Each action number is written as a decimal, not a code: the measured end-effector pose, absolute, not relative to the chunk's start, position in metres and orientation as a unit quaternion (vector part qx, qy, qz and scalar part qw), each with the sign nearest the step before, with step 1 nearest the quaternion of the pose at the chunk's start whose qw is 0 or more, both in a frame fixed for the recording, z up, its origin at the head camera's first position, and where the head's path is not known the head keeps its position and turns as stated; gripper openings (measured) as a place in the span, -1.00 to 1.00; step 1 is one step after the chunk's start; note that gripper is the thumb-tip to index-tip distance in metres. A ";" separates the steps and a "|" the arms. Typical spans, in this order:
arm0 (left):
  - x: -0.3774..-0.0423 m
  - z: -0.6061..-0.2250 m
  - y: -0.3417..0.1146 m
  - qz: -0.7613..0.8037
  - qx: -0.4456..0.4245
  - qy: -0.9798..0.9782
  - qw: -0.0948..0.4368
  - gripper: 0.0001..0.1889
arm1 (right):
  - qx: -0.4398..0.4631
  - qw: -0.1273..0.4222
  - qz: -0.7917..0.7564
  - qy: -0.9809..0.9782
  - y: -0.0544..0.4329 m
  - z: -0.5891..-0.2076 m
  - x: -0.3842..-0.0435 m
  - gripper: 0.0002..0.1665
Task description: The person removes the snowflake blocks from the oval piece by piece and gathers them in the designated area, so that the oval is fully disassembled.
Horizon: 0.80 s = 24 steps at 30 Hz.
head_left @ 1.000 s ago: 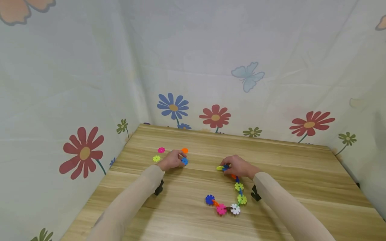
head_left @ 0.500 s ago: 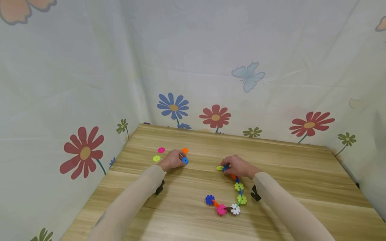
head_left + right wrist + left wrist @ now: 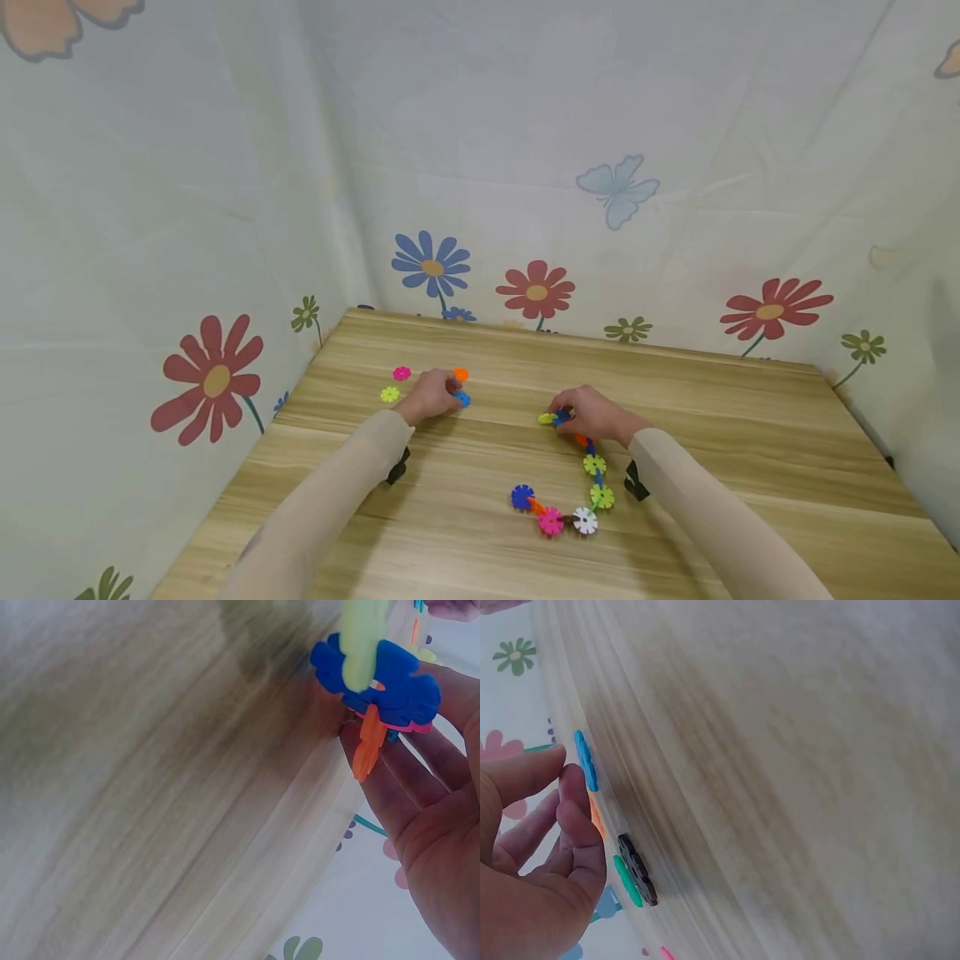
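At the table's left my left hand [image 3: 427,396] has thumb and index finger drawn together at a light-blue snowflake disc [image 3: 464,400]. In the left wrist view this disc shows edge-on right at the fingertips. My right hand [image 3: 592,412] grips the far end of a chain of linked snowflake discs [image 3: 602,497]. Close up in the right wrist view, its fingers lie around a dark-blue disc [image 3: 409,682] with a yellow disc [image 3: 362,645] and an orange disc [image 3: 367,746] slotted into it. The chain curves over the table toward a dark-blue disc [image 3: 522,497].
Around the left hand lie a pink disc [image 3: 402,373], a yellow disc [image 3: 390,394] and an orange disc [image 3: 461,374]. The left wrist view adds a black disc [image 3: 637,870] and a green disc [image 3: 628,881]. A flowered curtain [image 3: 637,100] borders the wooden table [image 3: 480,467].
My left hand and the light-blue disc have shifted slightly right and away, and the disc shows flatter, more covered by the fingers. My right hand and the chain stay in place.
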State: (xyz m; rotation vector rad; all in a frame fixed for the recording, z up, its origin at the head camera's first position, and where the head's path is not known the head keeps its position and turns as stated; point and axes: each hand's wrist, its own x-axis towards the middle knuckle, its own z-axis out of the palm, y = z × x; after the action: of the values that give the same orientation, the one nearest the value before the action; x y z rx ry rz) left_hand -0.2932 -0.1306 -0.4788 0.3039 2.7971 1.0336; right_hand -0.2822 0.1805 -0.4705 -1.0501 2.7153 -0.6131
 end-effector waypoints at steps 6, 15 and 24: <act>-0.291 -0.476 -0.124 0.361 0.121 0.923 0.055 -0.77 | -0.349 0.084 -0.208 0.910 0.181 -0.470 -0.282 -0.72; -0.287 -0.476 -0.103 0.358 0.158 0.917 0.076 -0.87 | -0.340 0.089 -0.210 0.912 0.180 -0.469 -0.281 -0.70; -0.286 -0.483 -0.083 0.397 0.174 0.896 0.099 -0.90 | -0.317 0.097 -0.207 0.920 0.179 -0.469 -0.280 -0.67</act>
State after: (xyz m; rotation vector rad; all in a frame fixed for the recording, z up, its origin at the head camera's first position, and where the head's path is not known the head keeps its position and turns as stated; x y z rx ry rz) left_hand -0.2863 -0.0832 -0.4832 0.5153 2.6499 1.1752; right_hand -0.2804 0.1785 -0.4688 -0.9401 2.7258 -0.6125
